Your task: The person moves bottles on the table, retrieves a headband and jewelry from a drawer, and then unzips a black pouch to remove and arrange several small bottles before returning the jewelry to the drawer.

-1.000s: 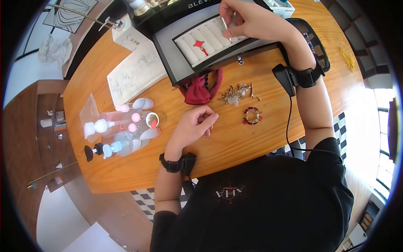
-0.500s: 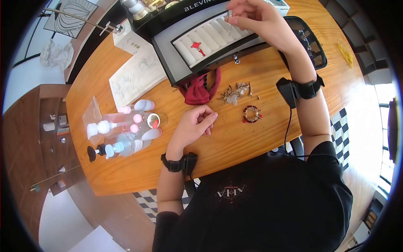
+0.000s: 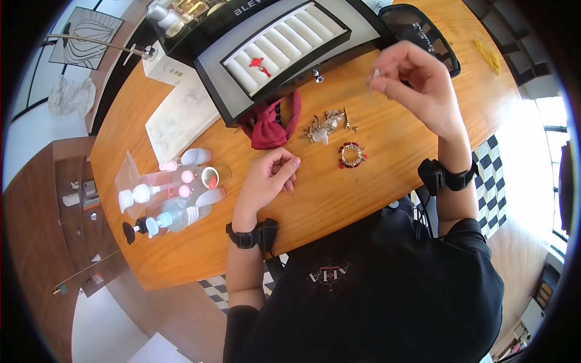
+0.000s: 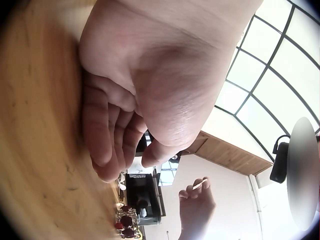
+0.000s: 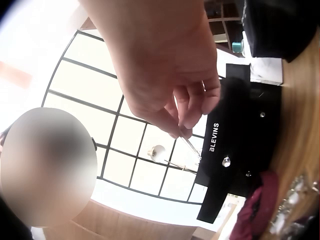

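Bottles [image 3: 187,216]: way out on my left, grouped on the table [image 3: 387,163].
Slab [image 3: 181,118]: pale, lying just beside the drawer.
Drawer [image 3: 212,68]: pulled out ahead of me, and there's the tray [image 3: 295,37] inside, its long side running aslant, far end to the right.
Red piece [image 3: 257,63]: sitting on the tray, near its left end.
Left hand [image 3: 266,178]: resting on the table, fingers loosely curled, nothing seen in it.
Bow [image 3: 272,127]: dark red, between that hand and the drawer.
Cluster [image 3: 325,126]: pale and twiggy, right of the bow.
Bracelet [image 3: 350,155]: round, red-beaded, nearer me than the cluster.
Strip [image 5: 191,146]: here's the one that matters! Thin and pale, up in the air, well right of my left hand; its long axis slants down out of the fingertips, the tray lying leftward and farther ahead.
Right hand [image 3: 417,91]: raised, pinching the strip by one end, clearly the nearer hand; my two hands are well apart.
Case [image 3: 420,30]: black, beyond my right hand.
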Tool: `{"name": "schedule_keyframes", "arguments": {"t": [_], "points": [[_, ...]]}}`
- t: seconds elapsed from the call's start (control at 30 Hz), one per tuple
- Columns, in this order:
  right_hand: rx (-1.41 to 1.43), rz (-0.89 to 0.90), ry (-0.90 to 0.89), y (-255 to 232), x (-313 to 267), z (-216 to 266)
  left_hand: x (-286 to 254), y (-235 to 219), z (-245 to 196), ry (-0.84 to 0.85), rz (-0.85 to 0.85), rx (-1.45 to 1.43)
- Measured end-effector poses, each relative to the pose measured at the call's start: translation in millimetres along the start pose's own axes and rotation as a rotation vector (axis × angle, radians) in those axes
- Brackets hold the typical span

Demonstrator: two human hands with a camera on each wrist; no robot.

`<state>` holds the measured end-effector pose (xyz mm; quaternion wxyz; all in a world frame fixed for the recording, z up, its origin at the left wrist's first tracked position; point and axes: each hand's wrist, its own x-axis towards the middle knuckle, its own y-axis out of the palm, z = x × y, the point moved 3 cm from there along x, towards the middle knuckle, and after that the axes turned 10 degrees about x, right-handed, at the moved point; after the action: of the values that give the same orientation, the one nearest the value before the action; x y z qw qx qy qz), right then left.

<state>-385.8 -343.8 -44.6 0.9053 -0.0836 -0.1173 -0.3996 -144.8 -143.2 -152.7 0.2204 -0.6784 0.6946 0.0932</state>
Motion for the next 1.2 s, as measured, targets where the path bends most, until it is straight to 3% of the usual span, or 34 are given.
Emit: {"name": "schedule_keyframes", "arguments": {"t": [0.07,0.17,0.37,0.5,0.6,0.8,0.9,1.2], "points": [[-0.161,0.041,0.024,-4,-11,-10,0,0,-1,0.003,-0.002,0.004],[-0.318,0.103,0.258,2,-19,-19,0,0,-2,0.006,-0.003,0.024],[-0.404,0.079,0.349,5,-21,-72,0,-1,-2,0.013,-0.007,0.025],[-0.444,0.088,0.309,11,-18,-71,1,-1,-2,0.025,-0.009,0.012],[-0.436,0.041,0.397,5,-13,-51,1,-2,-1,0.01,-0.01,0.013],[-0.227,0.029,0.242,9,-1,-23,0,-2,-3,0.005,-0.01,0.036],[-0.153,0.154,0.134,21,18,2,-1,-2,-2,0.005,-0.008,0.016],[-0.423,0.315,-0.296,85,92,21,-3,-1,-6,-0.056,-0.035,-0.015]]}}
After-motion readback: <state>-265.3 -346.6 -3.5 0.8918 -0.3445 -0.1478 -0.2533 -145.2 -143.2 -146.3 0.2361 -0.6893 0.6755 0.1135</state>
